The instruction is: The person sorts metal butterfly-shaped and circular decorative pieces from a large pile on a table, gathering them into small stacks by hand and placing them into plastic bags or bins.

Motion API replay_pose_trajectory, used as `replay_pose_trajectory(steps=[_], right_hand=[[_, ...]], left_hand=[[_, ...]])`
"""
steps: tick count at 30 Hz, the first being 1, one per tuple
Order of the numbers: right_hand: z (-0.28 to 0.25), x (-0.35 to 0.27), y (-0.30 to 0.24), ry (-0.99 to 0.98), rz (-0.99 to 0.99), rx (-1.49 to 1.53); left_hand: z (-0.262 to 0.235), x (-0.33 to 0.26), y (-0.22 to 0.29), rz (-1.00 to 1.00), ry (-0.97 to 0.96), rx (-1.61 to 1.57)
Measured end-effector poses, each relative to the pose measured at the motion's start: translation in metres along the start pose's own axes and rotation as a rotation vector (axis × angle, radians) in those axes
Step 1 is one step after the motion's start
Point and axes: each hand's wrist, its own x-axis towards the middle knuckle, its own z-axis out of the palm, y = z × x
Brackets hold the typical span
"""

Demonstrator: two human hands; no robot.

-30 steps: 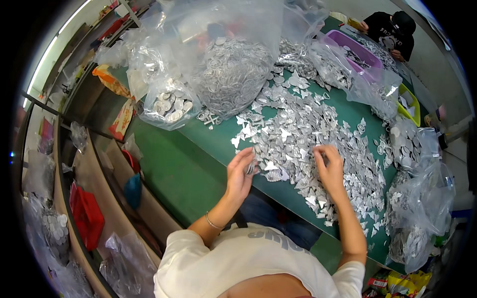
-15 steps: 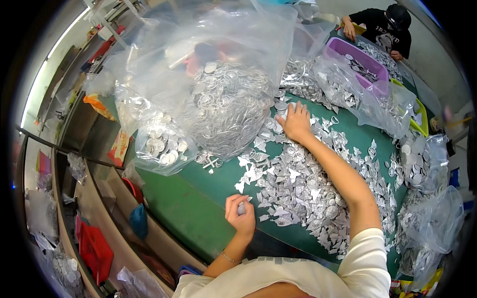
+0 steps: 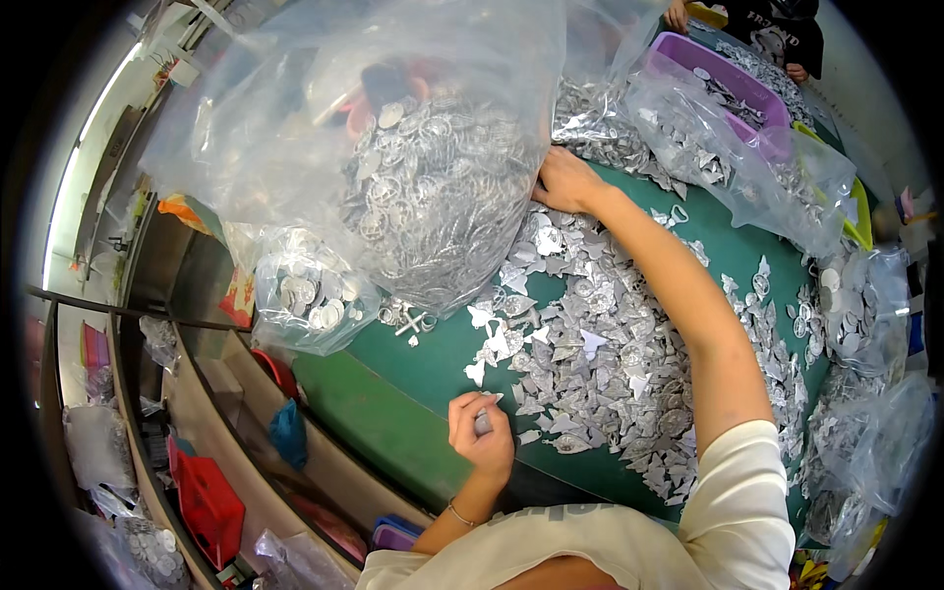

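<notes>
A green table (image 3: pixel 413 379) carries a wide heap of small silver metal pieces (image 3: pixel 600 344). My left hand (image 3: pixel 480 433) is near the front edge, fingers curled on a small silver piece (image 3: pixel 483 423). My right hand (image 3: pixel 565 182) is stretched far forward and grips the edge of a large clear plastic bag (image 3: pixel 393 128) filled with silver round pieces. A smaller clear bag of round pieces (image 3: pixel 310 295) lies left of it.
More clear bags of silver pieces (image 3: pixel 728 147) lie at the right and far side. A purple tray (image 3: pixel 708 74) stands at the back, where another person's hands (image 3: pixel 678 15) work. Shelves with a red bag (image 3: pixel 206 501) run along the left.
My right hand reached from the heap near me out to the big bag and took hold of it. My left hand pulled back toward the table's front edge with a piece.
</notes>
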Motion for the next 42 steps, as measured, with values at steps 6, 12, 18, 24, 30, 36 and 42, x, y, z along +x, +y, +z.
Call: replay_pose_trajectory(steps=[6,12,18,24,30,36,42], right_hand=[[0.006,-0.014,-0.003,-0.059,0.007,-0.098],[-0.036,-0.064,-0.024,-0.175,0.121,0.254],[-0.056,-0.105,-0.057,-0.086,0.019,0.347],[-0.082,-0.116,-0.087,-0.327,0.089,0.659],[-0.005,-0.065,-0.041,0.041,0.03,0.147],[-0.019,-0.074,-0.068,-0.251,-0.183,0.26],[-0.05,-0.117,-0.109,-0.233,-0.198,0.271]], left_hand=[[0.003,-0.001,0.0,-0.03,0.012,0.008],[0.0,-0.003,0.0,-0.015,0.022,-0.003],[0.0,-0.002,0.002,-0.025,0.014,-0.026],[0.0,-0.002,-0.003,-0.019,0.032,-0.027],[0.001,-0.001,-0.001,-0.015,0.03,-0.013],[0.0,-0.003,-0.004,-0.04,0.04,-0.019],[0.002,-0.002,-0.003,-0.009,0.046,-0.047]])
